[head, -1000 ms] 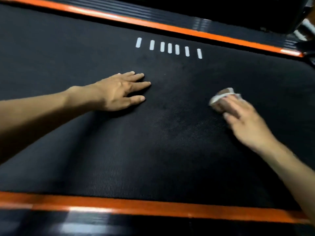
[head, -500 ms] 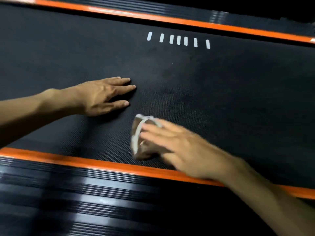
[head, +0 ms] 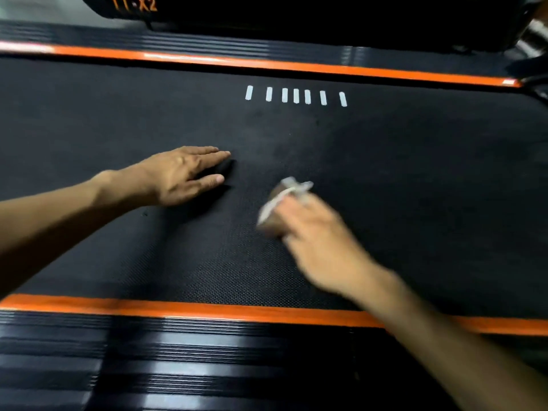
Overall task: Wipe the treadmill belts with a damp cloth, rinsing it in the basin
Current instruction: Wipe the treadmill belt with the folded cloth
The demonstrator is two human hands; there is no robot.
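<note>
The black treadmill belt (head: 400, 179) fills the middle of the head view, with several white marks (head: 296, 96) near its far edge. My left hand (head: 181, 176) rests flat on the belt at centre left, fingers straight and holding nothing. A crumpled pale cloth (head: 281, 200) lies on the belt just right of it. My right hand (head: 320, 241), blurred by motion, presses down on the cloth with its fingers laid over it. The basin is not in view.
Orange strips border the belt at the far side (head: 267, 65) and near side (head: 207, 311). A ribbed black side rail (head: 178, 366) lies nearest me. A dark housing with orange lettering (head: 133, 4) stands beyond the far rail.
My right hand swept the cloth from the right toward the near edge, then back out to the belt's middle. My left hand stayed flat in place.
</note>
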